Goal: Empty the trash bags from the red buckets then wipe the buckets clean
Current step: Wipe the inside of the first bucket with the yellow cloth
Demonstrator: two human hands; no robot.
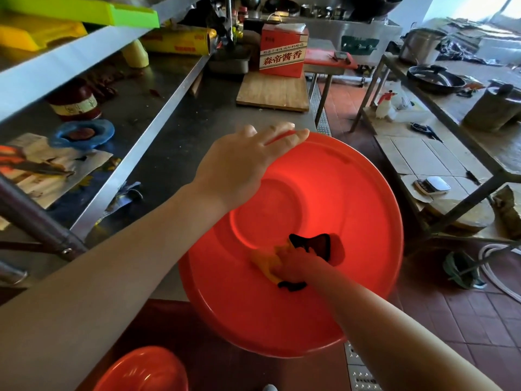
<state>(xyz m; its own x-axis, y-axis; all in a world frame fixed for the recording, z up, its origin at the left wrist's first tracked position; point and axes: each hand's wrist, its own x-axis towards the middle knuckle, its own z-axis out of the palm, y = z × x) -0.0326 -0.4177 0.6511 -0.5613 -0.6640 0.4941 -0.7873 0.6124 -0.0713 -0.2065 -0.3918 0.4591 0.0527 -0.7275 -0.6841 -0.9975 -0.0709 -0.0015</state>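
As the view ran outward from the person, a second red bucket (142,369) sat lowest in frame, near the body, apart from the work. Above it the main red bucket (352,193) lay tilted toward the camera, its far rim resting at the edge of the steel tabletop (180,128), with no bag visible inside. The right hand (296,266) was down in the bowl, fingers curled over a yellow cloth (266,263) with dark patches, pressing it to the inner wall. The left hand (239,165) held the far rim, fingers (284,135) close together and hooked over the lip. Judged from its thin, glowing wall, the bucket appeared light, somewhat flexible plastic with a smooth, likely slippery surface; the rolled rim seemed the soundest place to hold, as wiping pressure could skid it. Beyond stood a wooden board (272,93) and a red carton (283,50).
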